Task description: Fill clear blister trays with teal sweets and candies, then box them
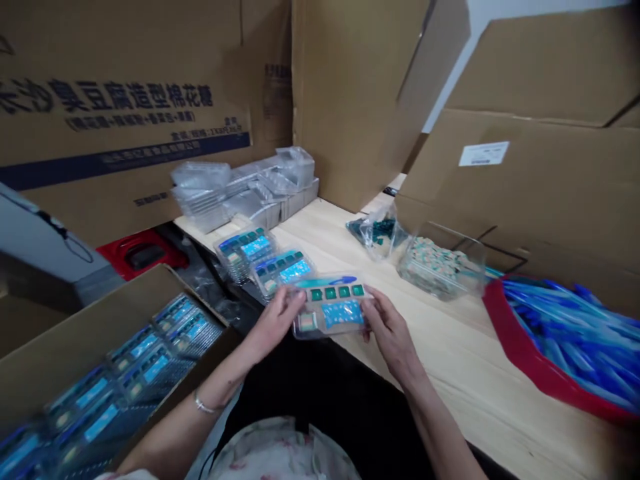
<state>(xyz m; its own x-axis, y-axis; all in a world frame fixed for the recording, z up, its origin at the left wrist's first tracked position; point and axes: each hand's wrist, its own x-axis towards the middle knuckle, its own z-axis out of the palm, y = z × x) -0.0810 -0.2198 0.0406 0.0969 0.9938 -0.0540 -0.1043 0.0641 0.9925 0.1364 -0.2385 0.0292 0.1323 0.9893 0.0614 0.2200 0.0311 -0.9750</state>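
Between my two hands is a clear plastic blister pack [331, 308], held over the near edge of the table. It contains a row of several green square pieces, a light-blue patterned packet, a small pale block and a blue pen-like stick along the top. My left hand [278, 319] grips its left end, thumb on top. At the other end, my right hand [391, 328] has its thumb on the front and fingers behind. Just beyond my left hand stand two stacks of similar filled packs, one nearer [283, 269] and one farther [244, 248].
Left of me, an open carton [210, 363] holds rows of filled packs. Empty clear trays [250, 190] are stacked at the back. Rightward lie a bag of green pieces [379, 230], a clear tub of small pieces [440, 267] and a red basin [505, 333] of blue sticks. Cardboard boxes surround the table.
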